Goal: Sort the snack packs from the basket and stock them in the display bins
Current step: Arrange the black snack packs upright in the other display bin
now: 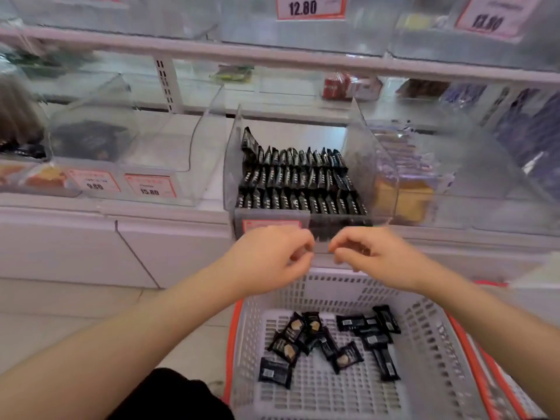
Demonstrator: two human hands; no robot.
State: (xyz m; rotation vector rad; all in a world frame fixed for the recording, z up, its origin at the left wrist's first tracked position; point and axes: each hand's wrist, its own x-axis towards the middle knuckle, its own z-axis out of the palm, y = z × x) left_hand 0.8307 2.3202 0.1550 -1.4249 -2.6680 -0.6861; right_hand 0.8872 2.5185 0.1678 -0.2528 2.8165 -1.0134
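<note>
White shop shelving is seen across the upper half of the view, with rows of clear display bins and orange-framed price tags point(310, 7). At about 12 o'clock from the hands, one clear display bin point(375, 165) is already filled with three neat rows of black snack packs point(298, 183) standing on edge. At 6 o'clock, a white perforated basket point(430, 344) with an orange rim is placed on the floor, and about a dozen loose black snack packs point(327, 344) are scattered on its bottom, some face up, some face down.

Both hands are held between bin and basket, just in front of the bin's lower front edge. The fingers of the left hand point(272, 256) are curled loosely inward, and those of the right hand point(369, 253) are curled in the same way. No pack is seen in either hand, but the palms are turned away and the picture is blurred there, so a small held thing cannot be fully excluded.

A risk is judged here: the bin looks nearly full, so further packs pushed in may knock over the standing rows or slide out over the low front. Two pack shapes seem to be mixed in the basket, and a wrong kind could be stocked if they are not checked.

The neighbouring bins are blurred and their contents are hard to name. The label on the bin's front is partly hidden by the left hand.
</note>
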